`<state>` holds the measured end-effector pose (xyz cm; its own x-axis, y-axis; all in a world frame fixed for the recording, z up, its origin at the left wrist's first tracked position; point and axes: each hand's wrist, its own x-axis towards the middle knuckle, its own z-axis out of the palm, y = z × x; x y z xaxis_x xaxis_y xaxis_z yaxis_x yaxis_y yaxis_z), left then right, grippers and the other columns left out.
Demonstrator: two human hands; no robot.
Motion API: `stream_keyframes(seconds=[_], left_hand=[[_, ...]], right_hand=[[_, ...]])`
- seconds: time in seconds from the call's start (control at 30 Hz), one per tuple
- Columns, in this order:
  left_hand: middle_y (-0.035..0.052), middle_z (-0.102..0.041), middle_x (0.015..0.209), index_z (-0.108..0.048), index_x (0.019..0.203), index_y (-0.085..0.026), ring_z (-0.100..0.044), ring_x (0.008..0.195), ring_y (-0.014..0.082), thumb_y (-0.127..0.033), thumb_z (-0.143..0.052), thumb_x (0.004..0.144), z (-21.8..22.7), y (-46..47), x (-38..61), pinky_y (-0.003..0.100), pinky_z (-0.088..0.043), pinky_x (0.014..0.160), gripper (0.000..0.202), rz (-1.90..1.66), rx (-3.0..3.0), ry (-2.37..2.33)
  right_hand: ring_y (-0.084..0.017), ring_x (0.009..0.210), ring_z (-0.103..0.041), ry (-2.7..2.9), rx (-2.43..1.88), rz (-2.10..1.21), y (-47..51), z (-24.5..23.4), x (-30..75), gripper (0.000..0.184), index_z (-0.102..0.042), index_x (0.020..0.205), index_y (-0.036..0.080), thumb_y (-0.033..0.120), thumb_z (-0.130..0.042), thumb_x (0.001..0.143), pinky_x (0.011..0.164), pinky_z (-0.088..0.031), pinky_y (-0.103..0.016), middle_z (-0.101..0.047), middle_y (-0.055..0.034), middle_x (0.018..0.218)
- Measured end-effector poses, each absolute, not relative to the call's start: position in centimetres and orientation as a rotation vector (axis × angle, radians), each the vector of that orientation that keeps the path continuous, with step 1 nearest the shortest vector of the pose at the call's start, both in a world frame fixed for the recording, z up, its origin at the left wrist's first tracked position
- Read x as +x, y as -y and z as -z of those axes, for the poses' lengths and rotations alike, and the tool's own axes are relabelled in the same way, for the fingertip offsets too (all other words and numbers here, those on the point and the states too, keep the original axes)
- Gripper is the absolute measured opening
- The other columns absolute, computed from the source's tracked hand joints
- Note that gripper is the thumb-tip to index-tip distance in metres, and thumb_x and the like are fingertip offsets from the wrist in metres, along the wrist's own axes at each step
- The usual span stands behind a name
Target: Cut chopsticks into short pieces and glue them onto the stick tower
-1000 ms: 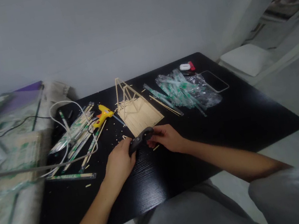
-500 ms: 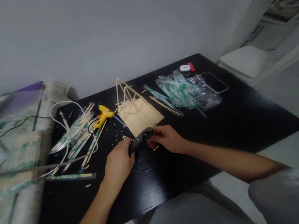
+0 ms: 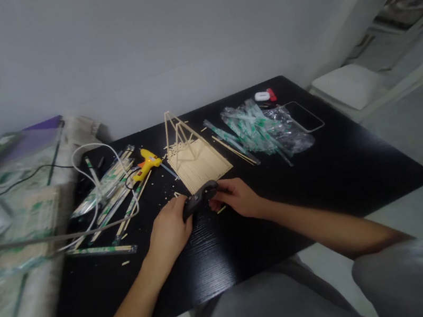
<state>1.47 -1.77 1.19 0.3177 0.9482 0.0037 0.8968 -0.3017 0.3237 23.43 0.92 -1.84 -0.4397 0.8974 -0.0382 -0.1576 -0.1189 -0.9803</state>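
Note:
My left hand (image 3: pixel 170 230) is closed around the handles of a black cutting tool (image 3: pixel 200 196) over the black table (image 3: pixel 357 167). Against the tool's far end, my right hand (image 3: pixel 237 197) pinches a thin wooden stick (image 3: pixel 221 209). Just beyond both hands stands a model of light wooden sticks (image 3: pixel 196 161), a flat slatted base with an upright triangular frame. A yellow glue gun (image 3: pixel 145 164) lies to the left of the model.
Wrapped chopsticks (image 3: pixel 110 196) and a white cable (image 3: pixel 87 162) lie at the left. A heap of clear wrappers (image 3: pixel 267 131) sits at the back right, beside a phone (image 3: pixel 306 114) and a small white case (image 3: pixel 261 96). Stick offcuts litter the table.

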Motion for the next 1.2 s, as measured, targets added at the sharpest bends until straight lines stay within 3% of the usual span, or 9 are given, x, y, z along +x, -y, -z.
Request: stream_keyframes(seconds=[0.2,0.6,0.77,0.97,1.2], left_hand=[[0.007,-0.068,0.097,-0.056,0.101,-0.02,-0.068,0.087,0.0239,-0.012,-0.051,0.09,-1.7,1.92,1.75,0.033,-0.051,0.077,0.015,-0.2,2.315,-1.7],[0.0097,-0.07,0.102,-0.056,0.111,-0.018,-0.07,0.092,0.0265,-0.014,-0.049,0.092,-1.83,2.0,1.76,0.035,-0.053,0.078,0.021,-0.117,2.326,-1.783],[0.0106,-0.07,0.105,-0.056,0.111,-0.018,-0.07,0.095,0.027,-0.015,-0.05,0.092,-1.54,1.85,1.83,0.036,-0.054,0.081,0.021,-0.158,2.308,-1.806],[0.0118,-0.07,0.109,-0.057,0.113,-0.017,-0.07,0.098,0.0278,-0.013,-0.051,0.09,-1.52,2.01,2.07,0.038,-0.054,0.085,0.024,-0.178,2.324,-1.783],[0.0116,-0.07,0.108,-0.056,0.115,-0.017,-0.07,0.097,0.0285,-0.014,-0.05,0.091,-1.37,2.06,2.02,0.039,-0.055,0.083,0.025,-0.207,2.32,-1.795]], right_hand=[[-0.013,0.062,-0.064,1.367,-0.874,-1.645,-0.57,1.59,23.37,0.043,-0.067,0.082,0.015,0.057,-0.069,0.086,0.063,-0.055,-0.026,-0.066,-0.0012,0.07],[-0.014,0.064,-0.065,1.34,-0.906,-1.652,-0.89,1.46,23.26,0.044,-0.068,0.081,0.015,0.058,-0.072,0.082,0.066,-0.056,-0.028,-0.068,-0.002,0.071],[-0.017,0.071,-0.069,1.292,-0.951,-1.614,-0.97,1.74,23.06,0.035,-0.069,0.087,0.016,0.046,-0.082,0.074,0.072,-0.058,-0.031,-0.072,-0.0027,0.077],[-0.016,0.068,-0.067,1.238,-1.013,-1.56,-0.84,1.75,23.05,0.023,-0.066,0.08,0.018,0.031,-0.082,0.071,0.07,-0.056,-0.031,-0.072,0.0002,0.074],[-0.016,0.067,-0.066,1.214,-1.013,-1.554,-0.95,1.88,23.05,0.026,-0.066,0.078,0.018,0.031,-0.085,0.066,0.068,-0.056,-0.031,-0.072,0.0004,0.075]])
